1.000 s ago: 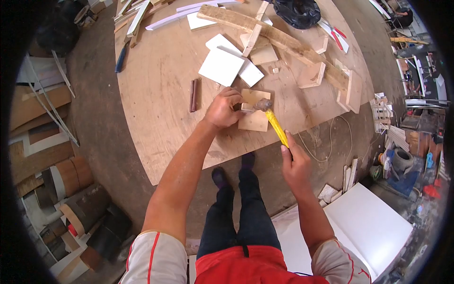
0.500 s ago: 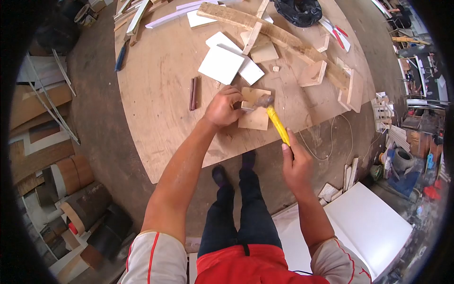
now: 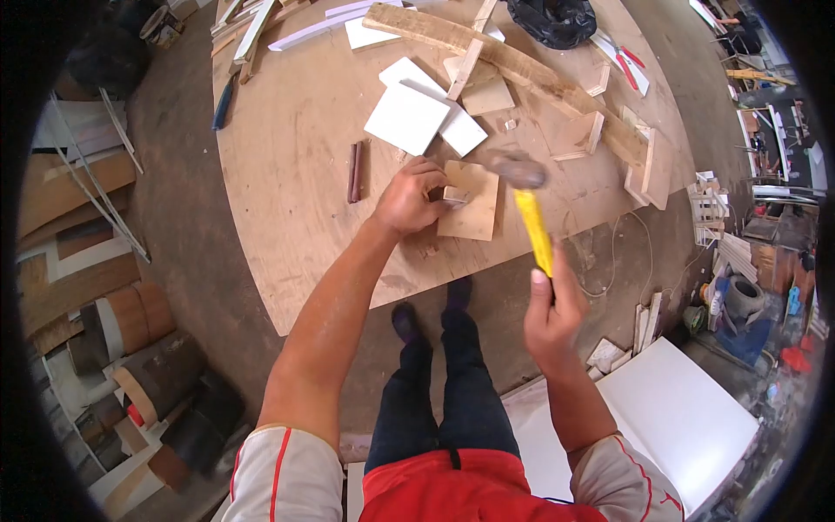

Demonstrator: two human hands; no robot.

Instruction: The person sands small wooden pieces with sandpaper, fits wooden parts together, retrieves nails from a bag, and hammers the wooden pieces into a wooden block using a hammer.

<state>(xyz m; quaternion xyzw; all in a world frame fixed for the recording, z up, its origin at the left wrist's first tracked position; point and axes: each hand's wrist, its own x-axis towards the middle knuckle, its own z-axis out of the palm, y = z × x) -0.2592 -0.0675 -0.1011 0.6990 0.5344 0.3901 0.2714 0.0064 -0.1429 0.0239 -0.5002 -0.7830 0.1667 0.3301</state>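
In my right hand (image 3: 555,311) is a hammer (image 3: 533,228) with a yellow handle and a dull metal head. Its head hangs above the table, to the right of a small square wooden board (image 3: 474,219), and is slightly blurred. My left hand (image 3: 407,200) has its fingers closed on a small wood block (image 3: 453,194) at the board's left side. Whether a nail is there too is hidden by the fingers. Two dark reddish-brown sticks (image 3: 355,172) lie side by side left of that hand, and white square panels (image 3: 406,117) lie beyond it.
The plywood table (image 3: 287,174) carries a long wooden plank (image 3: 522,70), red-handled pliers (image 3: 626,70), a black plastic bag (image 3: 552,19) and a blue-handled tool (image 3: 223,104). Wooden corner pieces (image 3: 644,165) stand at its right edge. A white sheet (image 3: 687,418) lies at the lower right.
My right hand has drawn the hammer up and to the right, so its head is no longer over the board beside the block. The left hand stays in place.
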